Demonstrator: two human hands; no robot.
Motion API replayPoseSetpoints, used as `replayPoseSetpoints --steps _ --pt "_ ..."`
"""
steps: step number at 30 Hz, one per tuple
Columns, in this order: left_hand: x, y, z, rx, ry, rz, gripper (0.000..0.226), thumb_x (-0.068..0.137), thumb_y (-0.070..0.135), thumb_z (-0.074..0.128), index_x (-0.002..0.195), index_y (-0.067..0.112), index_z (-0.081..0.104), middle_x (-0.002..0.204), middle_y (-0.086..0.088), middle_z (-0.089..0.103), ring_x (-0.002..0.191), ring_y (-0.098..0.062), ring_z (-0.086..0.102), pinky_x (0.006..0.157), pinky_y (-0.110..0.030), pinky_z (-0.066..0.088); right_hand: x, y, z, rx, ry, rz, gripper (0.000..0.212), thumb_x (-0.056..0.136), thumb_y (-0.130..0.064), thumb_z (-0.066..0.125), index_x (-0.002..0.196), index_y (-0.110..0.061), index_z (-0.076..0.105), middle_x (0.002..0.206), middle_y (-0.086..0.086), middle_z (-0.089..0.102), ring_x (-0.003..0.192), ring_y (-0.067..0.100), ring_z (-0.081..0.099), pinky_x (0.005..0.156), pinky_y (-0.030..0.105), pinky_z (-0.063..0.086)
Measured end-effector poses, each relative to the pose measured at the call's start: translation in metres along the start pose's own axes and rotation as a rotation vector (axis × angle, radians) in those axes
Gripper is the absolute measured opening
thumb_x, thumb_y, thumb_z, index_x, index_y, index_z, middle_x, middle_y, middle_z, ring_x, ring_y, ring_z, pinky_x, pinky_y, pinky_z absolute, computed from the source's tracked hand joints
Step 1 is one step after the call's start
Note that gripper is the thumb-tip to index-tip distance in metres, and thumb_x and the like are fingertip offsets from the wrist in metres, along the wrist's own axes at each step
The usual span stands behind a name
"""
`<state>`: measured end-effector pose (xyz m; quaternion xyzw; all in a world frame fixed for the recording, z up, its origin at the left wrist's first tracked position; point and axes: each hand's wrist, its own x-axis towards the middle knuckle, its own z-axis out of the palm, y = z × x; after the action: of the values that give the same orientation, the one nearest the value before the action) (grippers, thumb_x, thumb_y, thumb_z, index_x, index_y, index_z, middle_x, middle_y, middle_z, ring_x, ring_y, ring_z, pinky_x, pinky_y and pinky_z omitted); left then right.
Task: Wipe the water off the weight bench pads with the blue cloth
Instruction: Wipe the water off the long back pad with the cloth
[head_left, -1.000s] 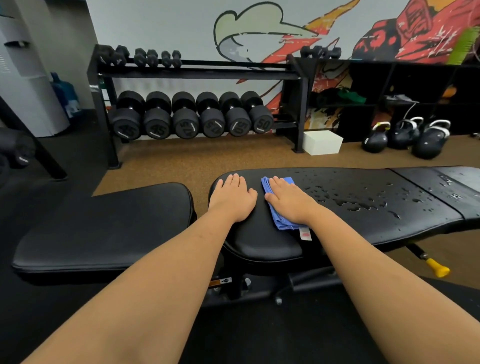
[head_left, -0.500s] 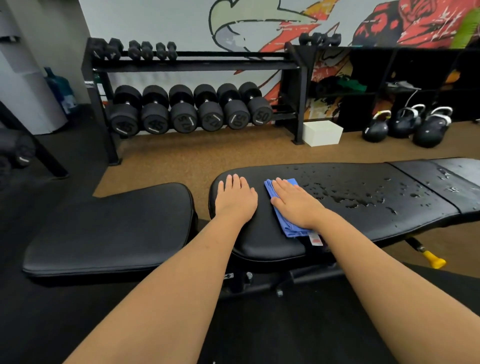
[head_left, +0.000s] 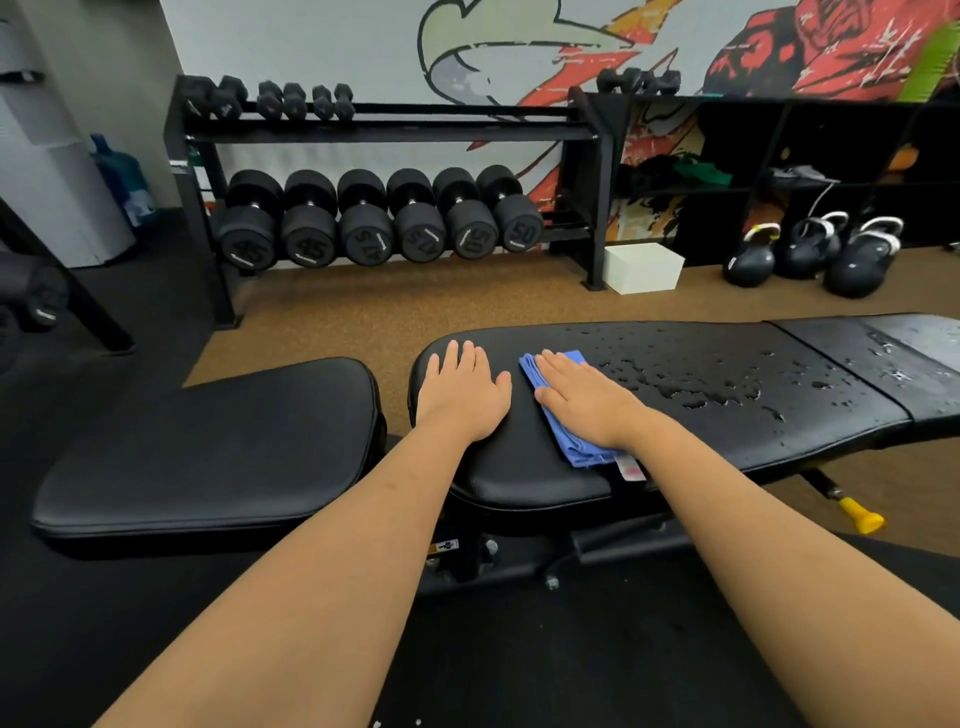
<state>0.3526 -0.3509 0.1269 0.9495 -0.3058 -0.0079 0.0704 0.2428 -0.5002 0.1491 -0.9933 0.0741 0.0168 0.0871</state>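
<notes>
change: folded blue cloth (head_left: 569, 439) barely shifted rightward | right hand (head_left: 584, 397) pressed flat on it, left hand (head_left: 464, 387) flat on black padded weight bench (head_left: 524, 467) left end | water droplets (head_left: 691, 387) unwiped

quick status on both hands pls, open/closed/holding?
Left hand: open, flat on the bench pad, holding nothing.
Right hand: open, fingers flat, pressing the blue cloth onto the pad, not gripping it.

Two hands (head_left: 462, 392), one blue cloth (head_left: 571, 447), three bench pads (head_left: 727, 374), six large dumbbells (head_left: 363, 223), three kettlebells (head_left: 810, 254).
</notes>
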Motion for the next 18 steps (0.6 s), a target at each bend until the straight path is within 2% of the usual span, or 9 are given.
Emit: replayPoseSetpoints --steps 3,10,14,18 --pt "0.001 -0.002 -0.002 -0.001 -0.002 0.011 0.068 0.105 0.048 0.013 0.161 0.009 0.006 0.169 -0.007 0.002 0.155 -0.023 -0.005 0.126 -0.044 -0.002 0.009 0.0 0.0 0.009 0.008 0.02 0.059 0.108 -0.037 0.023 0.159 -0.011 0.007 0.167 0.005 0.004 0.153 0.015 0.003 0.124 0.034 0.006" --pt "0.0 0.0 0.0 -0.005 0.007 0.002 0.068 0.105 0.049 0.013 0.161 0.01 0.007 0.169 -0.007 0.002 0.156 -0.023 -0.004 0.126 -0.044 -0.001 -0.05 0.0 0.011 -0.02 0.012 -0.008 0.06 0.108 -0.038 0.022 0.159 -0.014 0.004 0.167 0.0 0.001 0.153 0.011 0.0 0.121 0.027 0.0" --pt "-0.001 0.003 0.0 0.01 0.004 -0.003 0.069 0.105 0.048 0.013 0.16 0.008 0.006 0.169 -0.009 0.001 0.155 -0.023 -0.005 0.126 -0.043 -0.002 -0.011 0.0 0.0 -0.002 -0.012 0.008 0.062 0.108 -0.041 0.024 0.159 -0.012 0.004 0.167 0.004 0.002 0.153 0.014 0.002 0.122 0.031 0.004" --pt "0.0 0.004 -0.005 0.053 -0.008 -0.005 0.07 0.105 0.048 0.012 0.16 0.005 0.005 0.169 -0.011 0.0 0.155 -0.024 -0.008 0.125 -0.043 -0.006 0.016 0.001 -0.006 0.038 0.039 0.04 0.068 0.106 -0.046 0.029 0.159 -0.01 0.006 0.167 0.005 0.006 0.153 0.016 0.008 0.121 0.032 0.01"
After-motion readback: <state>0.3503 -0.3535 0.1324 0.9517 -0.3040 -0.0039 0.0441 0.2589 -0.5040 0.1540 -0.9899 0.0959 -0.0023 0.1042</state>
